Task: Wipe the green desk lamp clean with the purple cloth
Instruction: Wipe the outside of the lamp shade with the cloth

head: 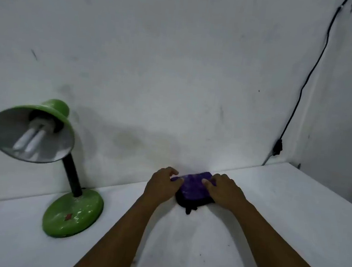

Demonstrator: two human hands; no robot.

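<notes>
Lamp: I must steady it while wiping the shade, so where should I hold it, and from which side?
Grip the black neck low, just above the green base, coming from the right with the left hand. The neck is a slim post that fingers can wrap, and the shade leans left and forward, so the right side looks open.

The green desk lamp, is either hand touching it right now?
No. Both the left hand and the right hand grip the purple cloth, well apart from the green desk lamp.
</notes>
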